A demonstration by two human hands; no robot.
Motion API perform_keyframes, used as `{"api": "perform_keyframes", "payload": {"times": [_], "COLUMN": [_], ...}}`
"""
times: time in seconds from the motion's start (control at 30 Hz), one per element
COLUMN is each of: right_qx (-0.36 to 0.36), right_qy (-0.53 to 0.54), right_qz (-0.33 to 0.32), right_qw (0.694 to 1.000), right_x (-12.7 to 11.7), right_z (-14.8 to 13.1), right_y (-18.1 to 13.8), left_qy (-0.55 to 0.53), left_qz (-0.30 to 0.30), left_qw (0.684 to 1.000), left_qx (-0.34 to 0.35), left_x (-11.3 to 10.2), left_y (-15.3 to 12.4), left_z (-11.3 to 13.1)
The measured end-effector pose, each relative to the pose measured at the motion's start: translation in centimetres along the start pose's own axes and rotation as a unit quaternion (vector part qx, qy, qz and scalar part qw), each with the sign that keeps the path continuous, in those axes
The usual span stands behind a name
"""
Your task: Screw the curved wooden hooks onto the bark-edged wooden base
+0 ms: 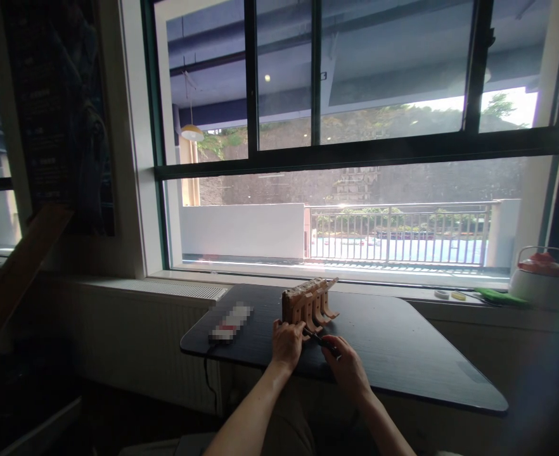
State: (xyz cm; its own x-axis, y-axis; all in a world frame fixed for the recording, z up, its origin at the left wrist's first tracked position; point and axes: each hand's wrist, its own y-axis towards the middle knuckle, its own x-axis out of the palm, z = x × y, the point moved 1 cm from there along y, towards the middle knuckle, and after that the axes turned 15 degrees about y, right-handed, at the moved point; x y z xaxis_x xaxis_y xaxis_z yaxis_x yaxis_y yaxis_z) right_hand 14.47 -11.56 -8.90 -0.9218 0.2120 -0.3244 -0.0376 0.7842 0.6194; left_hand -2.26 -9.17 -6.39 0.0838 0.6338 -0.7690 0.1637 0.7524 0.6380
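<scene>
Though upright — woodwork (299, 311) against left fingers (279, 329).

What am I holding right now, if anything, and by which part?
Your right hand holds a dark tool by its rear end; your left hand holds the wooden piece at its near end.

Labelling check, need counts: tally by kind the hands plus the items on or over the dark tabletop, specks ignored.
Hands: 2 (left hand, right hand)
Brown ribbed piece: 1
Black tool: 1
Pixelated item: 1
Total: 5
</scene>
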Motion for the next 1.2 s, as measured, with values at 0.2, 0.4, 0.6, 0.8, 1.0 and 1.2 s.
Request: {"api": "perform_keyframes", "payload": {"times": [0.2,0.4,0.6,0.8,1.0,1.2], "right_qx": [0.008,0.012,0.004,0.003,0.006,0.007], "right_qy": [-0.034,-0.030,-0.025,-0.025,-0.012,-0.015], "right_qz": [-0.002,-0.006,-0.004,-0.007,-0.002,-0.004], "right_qw": [0.999,0.999,1.000,1.000,1.000,1.000], "right_x": [0.01,0.12,0.16,0.15,0.11,0.16], "right_z": [-0.42,-0.21,-0.01,-0.12,-0.27,-0.04], "right_y": [-0.05,0.01,0.00,-0.03,-0.04,0.01], "left_qy": [0.000,-0.003,-0.004,-0.003,-0.006,-0.005], "left_qz": [-0.002,-0.007,-0.008,-0.009,-0.010,-0.014], "left_qw": [1.000,1.000,1.000,1.000,1.000,1.000], "left_qx": [0.003,0.004,0.008,0.010,0.006,0.000], "left_x": [-0.10,-0.20,-0.17,-0.14,-0.28,-0.36], "left_y": [-0.07,-0.02,0.04,0.08,0.05,0.01], "left_z": [0.00,-0.01,-0.05,-0.02,-0.03,0.03]}}
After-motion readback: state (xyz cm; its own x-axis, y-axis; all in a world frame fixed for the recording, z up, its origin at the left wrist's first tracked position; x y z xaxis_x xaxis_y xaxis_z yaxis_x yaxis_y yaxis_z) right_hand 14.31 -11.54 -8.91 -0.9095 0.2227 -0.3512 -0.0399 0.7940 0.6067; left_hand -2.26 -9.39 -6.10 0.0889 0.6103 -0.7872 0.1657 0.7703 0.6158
